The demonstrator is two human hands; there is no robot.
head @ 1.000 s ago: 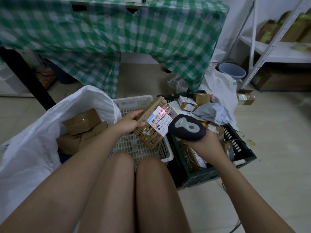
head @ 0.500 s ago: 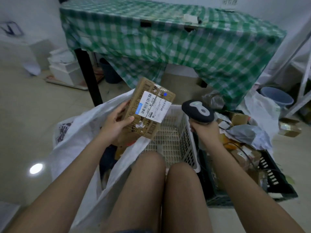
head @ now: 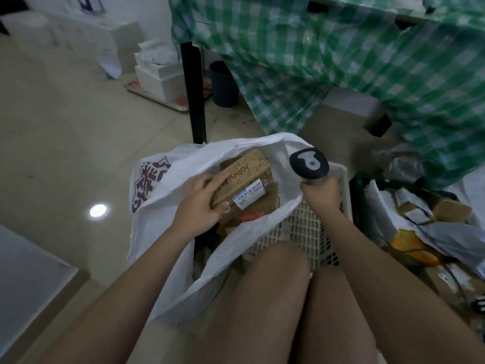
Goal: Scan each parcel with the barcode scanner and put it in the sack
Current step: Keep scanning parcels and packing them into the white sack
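One parcel point(head: 242, 179), gripped by the left hand point(head: 200, 199) over the open sack point(head: 168, 206), lies long axis slanting away rightward, while the right hand point(head: 321, 191) holds the scanner point(head: 309, 164) beside it.

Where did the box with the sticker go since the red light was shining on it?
The left hand carried the cardboard parcel away from the barcode scanner, leftward and down into the open mouth of the white sack, above the parcels already inside. The red scan light on its label is gone. The left hand still grips the parcel, and the right hand still holds the scanner over the white basket.
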